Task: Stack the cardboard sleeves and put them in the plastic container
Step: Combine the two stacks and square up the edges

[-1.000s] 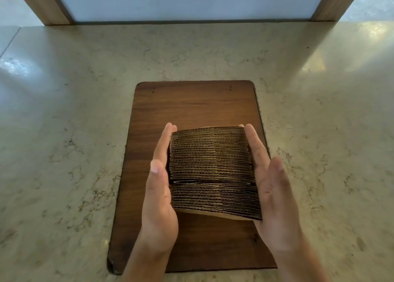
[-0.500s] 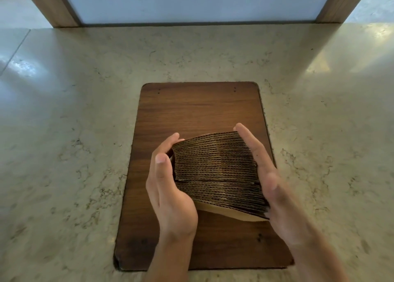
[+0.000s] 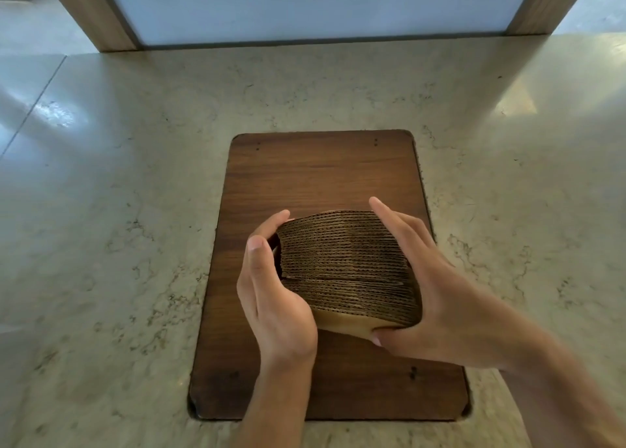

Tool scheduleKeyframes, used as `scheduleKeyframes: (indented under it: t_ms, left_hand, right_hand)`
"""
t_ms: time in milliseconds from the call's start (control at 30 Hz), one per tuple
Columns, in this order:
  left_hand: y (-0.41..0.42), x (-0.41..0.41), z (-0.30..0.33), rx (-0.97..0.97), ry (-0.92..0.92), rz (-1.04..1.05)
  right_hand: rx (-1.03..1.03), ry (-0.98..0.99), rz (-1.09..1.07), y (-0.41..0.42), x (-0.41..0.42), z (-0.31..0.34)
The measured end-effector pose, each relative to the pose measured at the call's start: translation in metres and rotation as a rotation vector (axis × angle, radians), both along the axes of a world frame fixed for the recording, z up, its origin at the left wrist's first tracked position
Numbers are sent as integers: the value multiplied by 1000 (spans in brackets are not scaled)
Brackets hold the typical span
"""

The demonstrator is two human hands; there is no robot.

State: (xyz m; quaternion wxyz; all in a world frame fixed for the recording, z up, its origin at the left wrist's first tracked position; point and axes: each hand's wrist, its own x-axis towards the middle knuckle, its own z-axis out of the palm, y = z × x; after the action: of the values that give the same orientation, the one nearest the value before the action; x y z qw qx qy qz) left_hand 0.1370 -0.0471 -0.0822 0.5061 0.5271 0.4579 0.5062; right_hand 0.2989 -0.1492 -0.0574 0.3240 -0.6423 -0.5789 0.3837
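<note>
A thick stack of brown corrugated cardboard sleeves [image 3: 345, 264] stands on edge over the dark wooden board [image 3: 321, 173], leaning a little so its rippled edges face me. My left hand [image 3: 271, 292] curls round the stack's left side, fingers behind it and thumb in front. My right hand [image 3: 430, 285] wraps the right side, fingers along the far edge and thumb hooked under the near lower corner. No plastic container is in view.
The wooden board is set into a pale marble counter [image 3: 118, 210] that spreads to both sides. At the back, a white panel [image 3: 321, 4] stands between two wooden posts [image 3: 91, 11].
Both hands have closed in from flat palms to a curled grip. The stack has been squeezed tighter, its gap has closed, and it has tilted back and moved slightly to the right.
</note>
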Motion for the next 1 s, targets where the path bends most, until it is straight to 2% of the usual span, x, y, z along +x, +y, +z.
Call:
scheduleKeyframes:
  t_ms: [67, 133, 233, 300, 400, 567, 700, 800, 867, 1000]
  left_hand:
    - [-1, -6, 3, -15, -3, -87]
    - [0, -21, 5, -40, -3, -320]
    - [17, -47, 9, 41, 219, -779]
    - [29, -58, 13, 115, 437, -909]
    - [39, -64, 13, 176, 594, -922]
    - [41, -64, 9, 150, 563, -888]
    - [39, -61, 8, 167, 574, -870]
    - [37, -58, 5, 180, 569, -861]
    - [37, -58, 4, 194, 569, -848]
    - [39, -58, 2, 201, 574, -822]
  right_hand:
    - [41, -53, -33, 0, -1, -1]
    - [77, -79, -57, 0, -1, 0]
    - [106, -125, -70, 2, 3, 1]
    - [105, -165, -56, 2, 5, 1]
    - [87, -218, -34, 3, 5, 2]
    - [-24, -384, -3, 7, 3, 15]
    - [-49, -772, 63, 20, -6, 34]
    - [-80, -946, 157, 36, -27, 45]
    - [-73, -989, 203, 46, -44, 47]
    - [-70, -944, 171, 56, -51, 47]
